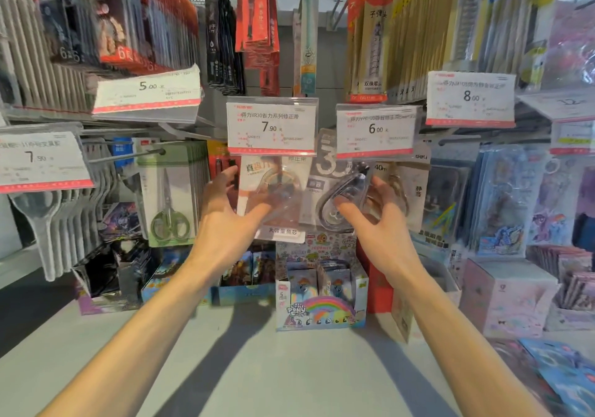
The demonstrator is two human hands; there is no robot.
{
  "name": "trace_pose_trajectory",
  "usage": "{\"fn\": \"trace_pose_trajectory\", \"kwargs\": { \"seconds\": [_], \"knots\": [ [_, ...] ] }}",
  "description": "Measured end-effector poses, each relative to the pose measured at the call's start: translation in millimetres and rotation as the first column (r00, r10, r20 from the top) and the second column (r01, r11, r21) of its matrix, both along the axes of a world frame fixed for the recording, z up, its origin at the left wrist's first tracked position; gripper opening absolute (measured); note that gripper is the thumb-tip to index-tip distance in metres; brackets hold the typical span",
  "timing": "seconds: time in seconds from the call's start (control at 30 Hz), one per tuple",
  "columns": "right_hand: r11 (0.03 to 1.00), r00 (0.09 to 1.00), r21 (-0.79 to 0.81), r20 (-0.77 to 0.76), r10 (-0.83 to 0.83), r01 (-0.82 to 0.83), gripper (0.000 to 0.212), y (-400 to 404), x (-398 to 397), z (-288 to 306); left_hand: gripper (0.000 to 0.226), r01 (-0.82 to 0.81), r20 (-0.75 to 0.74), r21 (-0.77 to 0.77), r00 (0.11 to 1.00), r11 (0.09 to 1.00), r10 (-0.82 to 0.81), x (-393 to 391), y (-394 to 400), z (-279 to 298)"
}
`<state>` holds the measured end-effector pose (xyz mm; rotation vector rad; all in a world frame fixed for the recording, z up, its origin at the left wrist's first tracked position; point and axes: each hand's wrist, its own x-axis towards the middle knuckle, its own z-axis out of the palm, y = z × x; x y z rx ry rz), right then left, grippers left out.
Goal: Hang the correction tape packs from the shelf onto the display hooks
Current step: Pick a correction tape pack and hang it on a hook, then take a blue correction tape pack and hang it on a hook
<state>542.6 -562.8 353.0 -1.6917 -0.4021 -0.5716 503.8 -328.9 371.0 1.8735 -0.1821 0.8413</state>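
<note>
Price tags (271, 127) overhang the packs (273, 191); shelf (241, 368) below lies open.

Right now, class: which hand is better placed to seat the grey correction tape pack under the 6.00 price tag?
Probably the right hand: it grips the grey correction tape pack just below that 6.00 price tag. The left hand holds the orange-lettered pack.

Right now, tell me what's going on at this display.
A person is stocking a stationery rack. The left hand holds a correction tape pack under the 7.90 price tag, thumb on its front. The right hand grips a second correction tape pack below the 6.00 price tag. Both packs are up at hook level; the tags hide whether either is already on its hook. Scissors packs hang to the left.
</note>
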Motion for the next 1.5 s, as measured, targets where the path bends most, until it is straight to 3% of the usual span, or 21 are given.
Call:
{"fn": "trace_pose_trajectory", "kwargs": {
  "seconds": [0.07,0.27,0.37,0.5,0.57,0.77,0.87,1.1,1.27,1.5],
  "knots": [
    [1.000,1.000,0.004,-0.009,-0.026,0.026,0.094,0.7,1.9,-1.2,0.071,0.006,-0.040,0.005,0.999,1.000,-0.006,4.6,-0.9,-2.3],
    [0.995,0.995,0.000,-0.002,-0.098,0.098,0.039,-14.8,8.9,-0.5,0.086,0.037,-0.044,-0.024,0.998,0.999,-0.038,7.7,-4.0,-3.7],
    [0.995,0.994,-0.004,-0.034,-0.101,0.101,0.043,-11.1,15.5,0.5,0.081,0.039,-0.046,-0.024,0.998,0.999,-0.041,8.5,-5.9,-4.0],
    [0.992,0.983,-0.062,-0.135,-0.121,0.114,0.085,-2.9,20.5,-1.4,0.081,0.032,-0.052,-0.020,0.998,0.999,-0.033,10.5,-3.7,-7.5],
    [0.993,0.984,-0.049,-0.139,-0.109,0.103,0.092,-3.1,13.1,-2.8,0.072,0.050,-0.047,-0.029,0.998,0.998,-0.051,7.6,-0.3,-7.9],
    [0.998,0.985,0.043,-0.168,-0.046,0.054,0.064,-15.5,-30.1,-24.8,0.050,0.096,-0.028,-0.041,0.995,0.994,-0.098,-3.6,14.8,-22.3],
    [0.993,0.980,0.115,-0.196,-0.015,0.038,0.038,-20.9,-57.8,-41.3,0.045,0.113,-0.021,-0.072,0.993,0.991,-0.115,-19.6,22.3,-42.3],
    [0.963,0.955,0.214,-0.280,-0.100,0.163,0.004,-47.2,-129.0,-95.5,0.015,0.155,-0.084,-0.287,0.979,0.945,-0.186,-69.8,13.5,-106.9],
    [0.948,0.940,0.263,-0.331,-0.087,0.181,0.008,-91.0,-161.4,-135.3,0.010,0.226,-0.128,-0.409,0.945,0.884,-0.300,-106.9,-27.1,-139.2],
    [0.932,0.945,0.324,-0.322,-0.056,0.165,0.012,-178.7,-165.6,-156.3,0.009,0.248,-0.129,-0.469,0.930,0.848,-0.343,-127.3,-134.9,-168.9]
  ]
}}
